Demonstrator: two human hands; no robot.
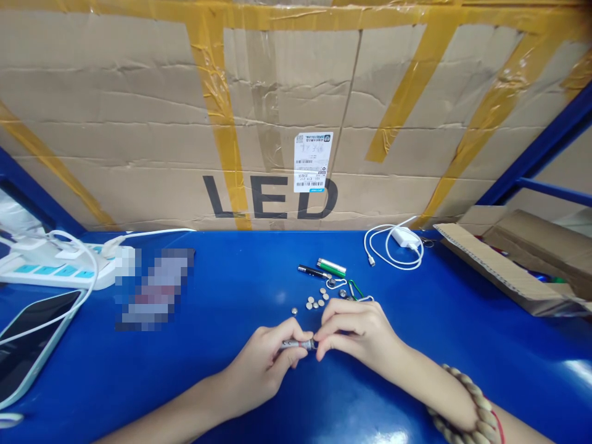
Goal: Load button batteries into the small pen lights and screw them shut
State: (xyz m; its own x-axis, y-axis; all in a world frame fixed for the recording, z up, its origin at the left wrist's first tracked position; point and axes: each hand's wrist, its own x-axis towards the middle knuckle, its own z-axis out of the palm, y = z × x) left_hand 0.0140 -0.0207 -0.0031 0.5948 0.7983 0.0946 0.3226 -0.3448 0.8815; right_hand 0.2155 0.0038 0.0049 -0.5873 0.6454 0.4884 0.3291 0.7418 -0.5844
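Note:
My left hand [263,364] is closed around a small silver penlight-like tube [291,345], held level with its threaded end toward the right. My right hand [358,330] pinches with thumb and fingertips right at that end; a tiny dark, round piece shows there, too small to name surely. Just beyond my hands lie several button cells [310,300] and a small metal cap [295,312]. Behind them are a black tube [313,271], a green-and-silver tube [332,267] and a green carabiner clip [355,288], partly hidden by my right hand.
A white charger with cable [406,237] lies at the back right, beside an open cardboard box [499,265]. On the left are a power strip [60,265], a phone [37,339] and a blurred-out flat object [157,290]. A large taped carton [161,123] walls off the back.

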